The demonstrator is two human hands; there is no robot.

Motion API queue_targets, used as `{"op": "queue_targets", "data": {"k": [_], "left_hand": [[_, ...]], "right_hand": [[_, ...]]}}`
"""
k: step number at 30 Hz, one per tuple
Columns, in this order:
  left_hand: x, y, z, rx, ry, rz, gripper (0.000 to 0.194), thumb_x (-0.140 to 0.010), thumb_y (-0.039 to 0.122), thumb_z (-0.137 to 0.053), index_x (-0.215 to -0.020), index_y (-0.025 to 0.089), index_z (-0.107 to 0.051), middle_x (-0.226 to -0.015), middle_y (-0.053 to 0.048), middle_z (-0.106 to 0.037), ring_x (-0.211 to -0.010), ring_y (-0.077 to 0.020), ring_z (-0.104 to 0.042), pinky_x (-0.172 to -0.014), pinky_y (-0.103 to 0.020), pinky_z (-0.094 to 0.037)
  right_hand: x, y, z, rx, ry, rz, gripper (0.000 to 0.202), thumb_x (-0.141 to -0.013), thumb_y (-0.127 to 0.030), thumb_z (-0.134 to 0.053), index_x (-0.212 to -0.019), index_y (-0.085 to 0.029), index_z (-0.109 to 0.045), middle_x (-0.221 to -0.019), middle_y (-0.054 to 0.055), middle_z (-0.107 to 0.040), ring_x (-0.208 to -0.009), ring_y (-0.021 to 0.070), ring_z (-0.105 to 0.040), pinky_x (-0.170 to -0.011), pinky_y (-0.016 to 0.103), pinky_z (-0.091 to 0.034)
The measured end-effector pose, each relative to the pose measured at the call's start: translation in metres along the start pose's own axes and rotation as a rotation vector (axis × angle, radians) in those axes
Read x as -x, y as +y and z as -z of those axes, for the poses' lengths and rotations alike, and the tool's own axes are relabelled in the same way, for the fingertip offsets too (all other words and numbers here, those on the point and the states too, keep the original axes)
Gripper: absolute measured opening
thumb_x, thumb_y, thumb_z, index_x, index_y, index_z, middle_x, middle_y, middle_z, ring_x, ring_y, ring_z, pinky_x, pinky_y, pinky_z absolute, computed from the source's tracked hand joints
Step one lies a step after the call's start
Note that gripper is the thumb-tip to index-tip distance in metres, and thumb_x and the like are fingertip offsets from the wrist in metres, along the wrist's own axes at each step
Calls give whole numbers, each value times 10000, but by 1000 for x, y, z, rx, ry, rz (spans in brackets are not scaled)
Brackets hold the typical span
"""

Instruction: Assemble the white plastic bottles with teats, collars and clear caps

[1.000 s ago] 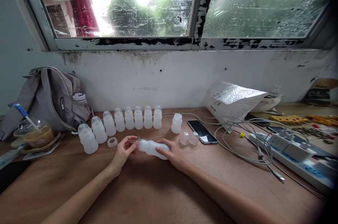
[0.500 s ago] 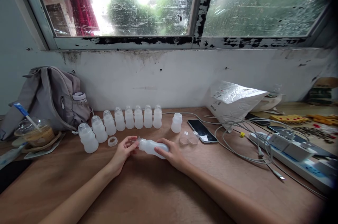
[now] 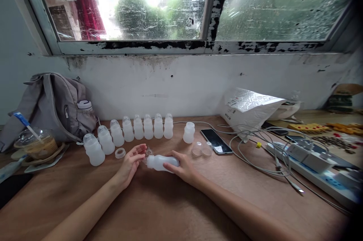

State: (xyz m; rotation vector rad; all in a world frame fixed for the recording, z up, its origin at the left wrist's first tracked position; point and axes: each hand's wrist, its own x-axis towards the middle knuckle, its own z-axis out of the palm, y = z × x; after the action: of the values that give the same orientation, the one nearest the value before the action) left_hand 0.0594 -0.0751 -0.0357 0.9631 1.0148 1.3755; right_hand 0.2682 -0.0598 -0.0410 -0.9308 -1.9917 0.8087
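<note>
My right hand (image 3: pixel 181 166) is wrapped round a frosted bottle (image 3: pixel 159 162) that lies tilted on its side, its neck to the left. At that neck is a clear nipple (image 3: pixel 149 151). Beside it, my left hand (image 3: pixel 132 163) has its fingers apart and holds nothing that I can make out. Several capped bottles (image 3: pixel 148 127) stand in a curved row behind. One open bottle (image 3: pixel 188 133) stands apart to the right, near two clear discs (image 3: pixel 196 151). A white ring (image 3: pixel 120 153) lies left of my left hand.
A phone (image 3: pixel 216 142), looped cables (image 3: pixel 255 169) and a power strip (image 3: pixel 320 173) lie to the right. A silvery bag (image 3: pixel 246 110) leans by the wall. At the left are a drink cup (image 3: pixel 39 146) and a grey backpack (image 3: pixel 53 108).
My left hand's fingers have come off the nipple end of the bottle and spread. The bottle in my right hand has shifted slightly left and turned more level.
</note>
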Motion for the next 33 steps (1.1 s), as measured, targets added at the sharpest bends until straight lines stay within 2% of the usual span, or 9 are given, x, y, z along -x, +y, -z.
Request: {"op": "queue_targets", "data": {"k": [2,5,10,16,19,22,24,28,33], "left_hand": [[1,0,0,-77,18,50,296,-638,294,-642,-912,186,-609,-961,-59,-602,-847,-163,-560,-652,-220,-430],[4,-1,-1,-186,-60,115,290,-681,399,-603,-856,169,-622,-815,-49,-609,-733,-143,-557,-592,-214,-423],[6,-2,-3,-209,-131,69,266,-681,375,-619,-846,167,-621,-812,-52,-625,-750,-153,-567,-689,-258,-444],[7,5,-4,-208,-153,-117,253,-645,262,-664,-880,183,-611,-992,-63,-606,-965,-190,-524,-824,-255,-410],[7,8,-5,-232,-128,-48,360,-679,308,-635,-1010,189,-558,-1082,-81,-557,-1000,-207,-511,-811,-279,-429],[7,6,-6,-271,-147,93,426,-704,396,-595,-1047,154,-528,-982,-98,-589,-904,-215,-555,-728,-304,-466],[7,4,-7,-297,-199,103,425,-708,409,-586,-1030,135,-530,-917,-91,-608,-858,-206,-569,-729,-313,-469],[12,4,-10,-371,-240,-97,386,-667,346,-639,-988,156,-542,-1004,-76,-586,-904,-198,-553,-806,-310,-449],[18,4,-12,-500,-269,-357,347,-702,303,-610,-1005,163,-519,-1005,-84,-564,-893,-196,-552,-780,-303,-466]], "right_hand": [[0,0,0,7,19,1,270,-741,-400,-551,-869,-168,-600,-811,31,-629,-701,166,-559,-617,254,-419],[0,-1,1,17,41,6,266,-743,-394,-551,-868,-163,-594,-806,32,-623,-702,162,-555,-620,253,-416],[0,-3,0,-36,58,-44,255,-717,-397,-579,-838,-173,-596,-775,22,-613,-697,159,-546,-613,255,-417],[-2,-3,-7,-519,-33,-433,344,-758,-496,-462,-804,-170,-561,-645,27,-569,-478,114,-487,-359,208,-339],[-3,-4,-9,-651,-48,-502,361,-745,-495,-479,-824,-151,-553,-656,27,-562,-481,104,-487,-337,187,-324],[-4,-5,-9,-614,3,-474,331,-716,-476,-532,-772,-150,-554,-675,19,-555,-562,113,-517,-360,168,-350],[-4,-4,-8,-603,12,-481,320,-706,-468,-545,-755,-152,-548,-655,14,-549,-544,109,-514,-345,160,-336],[-7,0,-5,-753,-97,-689,393,-743,-494,-445,-838,-124,-538,-539,20,-536,-373,83,-440,-280,158,-242],[-10,-5,2,-868,-215,-870,410,-741,-477,-425,-877,-108,-540,-514,48,-558,-356,83,-447,-282,140,-244]]}}
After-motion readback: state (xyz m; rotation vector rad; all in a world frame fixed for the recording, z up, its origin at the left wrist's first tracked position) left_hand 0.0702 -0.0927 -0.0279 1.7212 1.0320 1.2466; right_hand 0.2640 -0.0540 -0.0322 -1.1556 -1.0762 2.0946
